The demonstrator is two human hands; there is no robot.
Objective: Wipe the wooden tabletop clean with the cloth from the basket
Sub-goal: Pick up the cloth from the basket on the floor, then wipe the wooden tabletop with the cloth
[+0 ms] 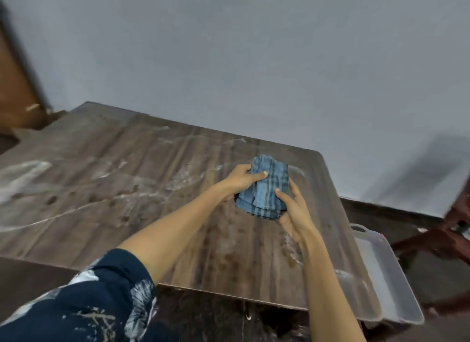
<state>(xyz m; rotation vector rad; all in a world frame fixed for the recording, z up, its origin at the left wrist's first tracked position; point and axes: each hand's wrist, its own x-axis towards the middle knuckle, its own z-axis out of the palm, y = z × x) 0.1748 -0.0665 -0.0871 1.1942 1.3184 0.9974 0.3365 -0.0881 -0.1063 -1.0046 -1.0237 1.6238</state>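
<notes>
Both my hands are on the cloth (264, 189), centre-right of frame, held just above the wooden tabletop (114, 179); can't tell if its lower edge touches the wood. Left hand (241, 180) grips the upper-left side, thumb laid across the top face and fingers curled behind. Right hand (295, 209) takes the lower-right side, thumb pressing onto the fabric, fingers wrapped underneath. So both hands are closed around the cloth, not spread. It's a blue checked cloth, bunched into several layers. My read: I'm folding or gathering it into a pad so one palm can push it flat, which is why it sits between both hands rather than down on the wood. Tabletop is dirty: white smears run from mid-left of frame toward centre, brownish spots scattered lower centre and under the right forearm. Wiping looks not yet started. The basket (389, 273), a translucent plastic tub, sits off the table's right edge in lower right of frame, close by and with nothing visible in it, which fits the cloth already being out. Next I'd drop the pad near the far smears and drag toward me. Risk: loose layers unfolding mid-stroke. Frame is blurred, fine detail unreliable.
</notes>
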